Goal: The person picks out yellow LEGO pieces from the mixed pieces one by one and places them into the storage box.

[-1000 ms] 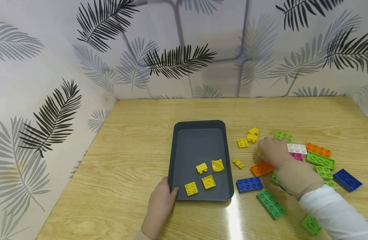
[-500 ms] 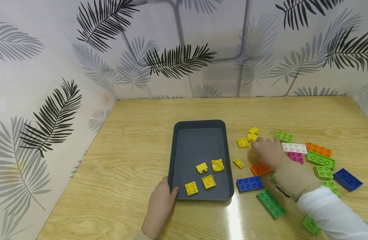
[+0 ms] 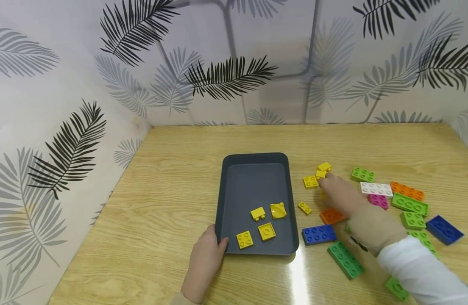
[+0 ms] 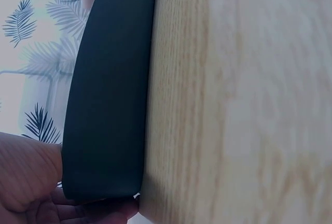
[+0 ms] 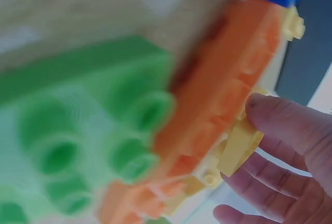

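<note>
A tray (image 3: 257,182) is sitting on the counter (image 3: 150,190); four building bricks (image 3: 266,231) are lying in its near half, more bricks (image 3: 319,234) to its right.

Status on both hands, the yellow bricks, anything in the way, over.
Left hand grips tray, near-left corner. Right hand pinches yellow brick. Four yellow pieces in tray. Square yellow brick between right hand and tray.

Tbl (image 3: 173,169): lt wood | gry tray (image 3: 257,182) nr ctr | R of it: loose bricks (image 3: 376,189), yel/blue/grn/orng/wht/pink
</note>
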The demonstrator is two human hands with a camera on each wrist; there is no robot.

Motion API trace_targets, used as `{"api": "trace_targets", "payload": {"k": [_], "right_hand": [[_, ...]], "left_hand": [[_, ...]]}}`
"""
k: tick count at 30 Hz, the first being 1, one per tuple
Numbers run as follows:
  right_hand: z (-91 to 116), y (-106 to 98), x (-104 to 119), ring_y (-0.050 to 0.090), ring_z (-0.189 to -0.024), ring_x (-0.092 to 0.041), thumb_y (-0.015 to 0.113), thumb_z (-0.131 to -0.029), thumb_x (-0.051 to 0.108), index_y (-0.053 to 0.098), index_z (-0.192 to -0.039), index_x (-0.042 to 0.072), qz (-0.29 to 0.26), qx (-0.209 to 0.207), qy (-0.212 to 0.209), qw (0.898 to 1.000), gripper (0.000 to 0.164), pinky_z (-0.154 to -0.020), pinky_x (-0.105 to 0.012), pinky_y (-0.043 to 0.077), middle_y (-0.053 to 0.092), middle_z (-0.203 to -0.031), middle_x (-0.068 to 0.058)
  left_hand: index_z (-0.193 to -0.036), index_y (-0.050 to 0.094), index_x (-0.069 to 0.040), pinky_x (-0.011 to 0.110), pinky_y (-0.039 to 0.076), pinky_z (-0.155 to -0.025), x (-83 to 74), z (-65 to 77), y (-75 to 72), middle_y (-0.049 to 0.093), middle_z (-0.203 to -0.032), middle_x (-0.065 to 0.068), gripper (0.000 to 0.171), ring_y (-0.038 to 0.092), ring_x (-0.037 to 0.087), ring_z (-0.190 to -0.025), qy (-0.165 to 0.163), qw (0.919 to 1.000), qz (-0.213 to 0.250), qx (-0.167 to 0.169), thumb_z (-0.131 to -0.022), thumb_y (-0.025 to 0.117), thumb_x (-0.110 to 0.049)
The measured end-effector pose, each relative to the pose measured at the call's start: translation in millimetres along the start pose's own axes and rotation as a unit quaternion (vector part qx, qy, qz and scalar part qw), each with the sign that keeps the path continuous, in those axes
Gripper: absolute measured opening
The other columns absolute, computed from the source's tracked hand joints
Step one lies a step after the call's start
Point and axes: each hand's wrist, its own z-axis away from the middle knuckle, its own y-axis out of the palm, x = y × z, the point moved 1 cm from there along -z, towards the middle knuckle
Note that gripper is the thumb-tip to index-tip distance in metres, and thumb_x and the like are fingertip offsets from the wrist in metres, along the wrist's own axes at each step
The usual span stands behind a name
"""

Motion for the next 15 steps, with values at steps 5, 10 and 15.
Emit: {"api": "trace_targets", "payload": {"k": [5,10,15], "right_hand": [[-6,-10,9,0.057,-0.073,-0.024,0.068,-0.072,0.008,0.058,-0.098,-0.003,0.005,-0.004,-0.011,1.000,0.030,-0.069,-0.039,0.054,0.059,-0.088,-0.018],[-14,-17,23,0.055,-0.071,-0.022,0.070,-0.071,0.011,0.058,-0.096,-0.003,0.019,0.003,-0.021,1.000,0.031,-0.067,-0.036,0.054,0.058,-0.087,-0.016],[-19,-20,38,0.056,-0.072,-0.021,0.070,-0.070,0.012,0.058,-0.098,-0.002,0.024,-0.015,-0.039,0.999,0.033,-0.065,-0.032,0.054,0.057,-0.090,-0.016]], "left_hand": [[-0.117,0.046,0.007,0.044,0.052,-0.082,0.6,-0.4,0.2,0.060,-0.110,0.023,0.047,0.059,0.034,-0.100,-0.001,1.0000,0.000,-0.001,-0.081,0.060,-0.020],[-0.117,0.046,0.007,0.044,0.052,-0.081,0.0,-0.2,0.2,0.060,-0.110,0.024,0.047,0.059,0.034,-0.099,0.000,1.0000,0.001,-0.001,-0.081,0.060,-0.020],[-0.116,0.047,0.007,0.043,0.053,-0.080,0.2,-0.7,0.1,0.060,-0.109,0.024,0.047,0.059,0.034,-0.098,0.003,1.0000,0.002,-0.002,-0.080,0.061,-0.020]]}}
